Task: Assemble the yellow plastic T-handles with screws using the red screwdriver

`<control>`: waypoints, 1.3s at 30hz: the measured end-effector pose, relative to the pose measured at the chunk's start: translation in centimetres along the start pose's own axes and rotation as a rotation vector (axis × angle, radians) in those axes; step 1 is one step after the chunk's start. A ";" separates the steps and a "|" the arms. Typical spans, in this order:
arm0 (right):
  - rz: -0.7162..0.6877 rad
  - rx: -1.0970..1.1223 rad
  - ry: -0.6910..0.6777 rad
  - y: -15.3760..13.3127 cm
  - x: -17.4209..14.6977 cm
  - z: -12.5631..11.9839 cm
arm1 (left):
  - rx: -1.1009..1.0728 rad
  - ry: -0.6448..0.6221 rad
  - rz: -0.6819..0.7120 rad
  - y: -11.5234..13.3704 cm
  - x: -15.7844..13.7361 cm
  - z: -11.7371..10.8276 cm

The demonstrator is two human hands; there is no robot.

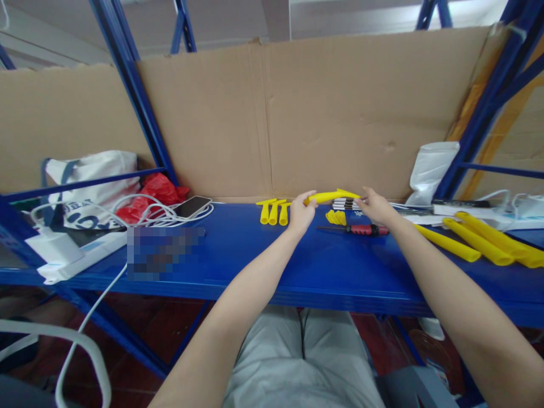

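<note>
My left hand [302, 209] is closed on one end of a long yellow plastic tube-like piece [327, 197]. At its other end, the fingers of my right hand [374, 205] pinch the piece, so it spans both hands above the blue shelf top [255, 255]. Several yellow T-shaped pieces [273, 213] stand side by side left of my left hand. Below the held piece lie small flat yellow parts [335, 217] and a stack of white-and-black strips [344, 204]. A screwdriver [365, 229] with a red and black handle lies nearest my right forearm.
Several yellow tubes [480, 241] lie on the right. A phone [193, 207], white cables, a red plastic bag [155, 195], a cloth bag [97, 175] and a power strip [85, 258] are on the left. Cardboard [340, 113] stands behind, between blue posts [131, 85].
</note>
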State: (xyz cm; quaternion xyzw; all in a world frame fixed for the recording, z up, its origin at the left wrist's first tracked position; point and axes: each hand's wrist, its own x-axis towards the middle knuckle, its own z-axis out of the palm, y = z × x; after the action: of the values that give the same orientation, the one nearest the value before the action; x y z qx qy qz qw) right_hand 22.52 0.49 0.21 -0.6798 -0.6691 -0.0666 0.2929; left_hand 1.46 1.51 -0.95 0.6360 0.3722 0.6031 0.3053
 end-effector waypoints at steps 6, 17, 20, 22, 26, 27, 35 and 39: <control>0.022 0.055 0.085 -0.5 0.0 -0.4 | -0.061 -0.122 0.054 0.7 -0.6 0.1; -0.068 0.119 0.187 -0.9 0.0 0.3 | 0.451 -0.274 0.105 -0.9 -1.5 0.5; -0.201 0.100 0.225 -1.2 0.1 0.8 | 0.622 -0.298 0.089 -0.7 -1.7 0.3; -0.285 0.100 0.240 -1.5 0.2 1.0 | 0.695 -0.303 0.073 -0.4 -1.7 0.1; -0.404 0.102 0.213 -2.5 -0.3 1.4 | 0.780 -0.284 0.064 0.0 -1.5 -0.2; -0.425 0.097 0.196 -2.9 -0.5 1.5 | 0.792 -0.276 0.070 0.0 -1.4 -0.2; -0.651 0.063 0.044 -5.3 -1.8 2.1 | 0.839 -0.204 0.090 -0.1 -1.1 -0.9; -0.644 0.021 -0.010 -5.4 -1.9 2.6 | 0.910 -0.203 0.060 0.1 -1.4 -1.1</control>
State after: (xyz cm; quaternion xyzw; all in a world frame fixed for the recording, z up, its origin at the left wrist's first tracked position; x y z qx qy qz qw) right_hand 16.41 -0.23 -1.17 -0.4302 -0.8520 -0.1457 0.2606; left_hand 0.42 0.24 -1.50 0.7716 0.5486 0.3217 0.0127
